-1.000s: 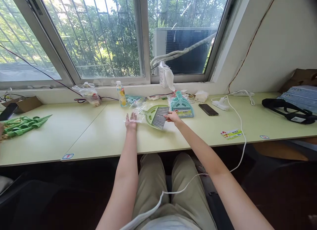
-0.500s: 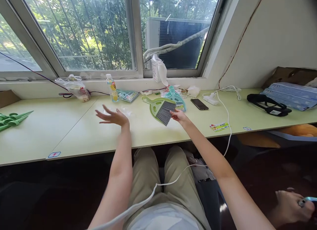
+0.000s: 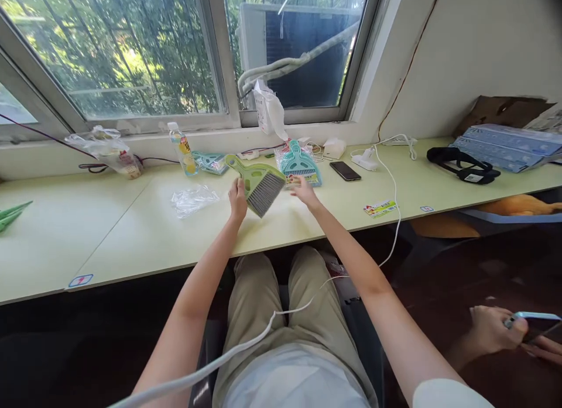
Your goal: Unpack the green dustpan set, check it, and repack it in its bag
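Observation:
My left hand (image 3: 238, 199) is closed on the left side of a green dustpan (image 3: 250, 172), holding it tilted above the table. A small brush with grey bristles (image 3: 266, 194) sits against the dustpan, bristles toward me. Just right of the bristles, my right hand (image 3: 305, 194) is apart from the dustpan, its slightly blurred fingers stretched out and holding nothing. Behind that hand lies a teal dustpan and brush set (image 3: 299, 157) in clear wrapping. A crumpled clear plastic bag (image 3: 194, 199) rests on the table left of my left hand.
Along the window side stand a drink bottle (image 3: 183, 151) and a bagged cup (image 3: 125, 160). A phone (image 3: 345, 171), a power strip (image 3: 365, 160), a colourful card (image 3: 380, 208) and a black strap (image 3: 463, 165) lie rightward. A white cable (image 3: 396, 220) hangs over the edge. Another person's hand (image 3: 494, 331) holds a phone.
My left hand has come rightward and taken hold of the dustpan. My right hand has let go of it and moved slightly away. The view has shifted, showing the plastic bag plainly.

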`<state>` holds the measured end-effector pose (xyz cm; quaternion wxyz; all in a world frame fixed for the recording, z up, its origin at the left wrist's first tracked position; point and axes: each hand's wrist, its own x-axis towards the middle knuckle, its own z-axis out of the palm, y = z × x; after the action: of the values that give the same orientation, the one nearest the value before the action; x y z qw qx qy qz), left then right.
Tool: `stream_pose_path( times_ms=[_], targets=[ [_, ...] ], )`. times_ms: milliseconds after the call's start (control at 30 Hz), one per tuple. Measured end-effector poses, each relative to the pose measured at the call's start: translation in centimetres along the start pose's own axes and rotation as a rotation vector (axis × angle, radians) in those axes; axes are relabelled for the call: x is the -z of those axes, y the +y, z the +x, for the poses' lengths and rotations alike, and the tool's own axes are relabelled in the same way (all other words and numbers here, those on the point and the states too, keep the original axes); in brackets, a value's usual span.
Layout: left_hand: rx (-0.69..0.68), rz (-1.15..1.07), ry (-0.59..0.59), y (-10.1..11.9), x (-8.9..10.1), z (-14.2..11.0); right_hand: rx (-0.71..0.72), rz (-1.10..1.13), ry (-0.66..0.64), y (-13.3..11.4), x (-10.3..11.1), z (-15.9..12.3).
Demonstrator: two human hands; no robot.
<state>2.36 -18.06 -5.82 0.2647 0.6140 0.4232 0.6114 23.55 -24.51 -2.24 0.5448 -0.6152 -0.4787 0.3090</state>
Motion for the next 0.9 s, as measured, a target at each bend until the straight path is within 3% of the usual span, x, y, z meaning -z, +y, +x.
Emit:
stream_pose_path(
  times_ms=[67, 167, 300, 433, 600, 667, 767, 833, 900],
  targets=[
    [-0.088, 0.1, 0.087, 0.1, 0.2, -0.6, 0.265, -0.163, 0.127, -1.1, -1.0, -0.1],
    [-0.195, 0.218, 0.077, 0.4, 0.1, -1.6, 0.549, -0.388, 0.003, -3.1, -4.5, -0.9],
    [-0.262, 0.3, 0.118, 0.6, 0.3, -2.1, 0.67, -0.574, 0.028, -5.2, -8.5, -2.2],
    [-0.283, 0.331, 0.099, 0.6, 0.8, -1.6, 0.694, -0.592, 0.047, -5.8, -8.4, -2.4],
    [-0.211, 0.33, -0.053, 0.8, 0.9, -1.0, 0.557, -0.452, -0.054, -6.2, -4.8, -1.9],
    [-0.1, 0.291, 0.06, 0.6, 1.3, 0.0, 0.473, -0.316, -0.076, -6.8, -1.8, -1.6],
    [0.045, 0.219, 0.325, -0.2, 2.6, 2.0, 0.425, -0.144, -0.134, -8.0, 4.3, -0.8],
    [0.141, 0.185, 0.32, -0.9, 3.2, 3.1, 0.372, -0.253, -0.184, -8.3, 8.4, 0.0],
    [0.24, 0.167, 0.143, -1.5, 3.4, 3.6, 0.276, -0.548, -0.171, -7.7, 11.5, 0.6]
  ],
)
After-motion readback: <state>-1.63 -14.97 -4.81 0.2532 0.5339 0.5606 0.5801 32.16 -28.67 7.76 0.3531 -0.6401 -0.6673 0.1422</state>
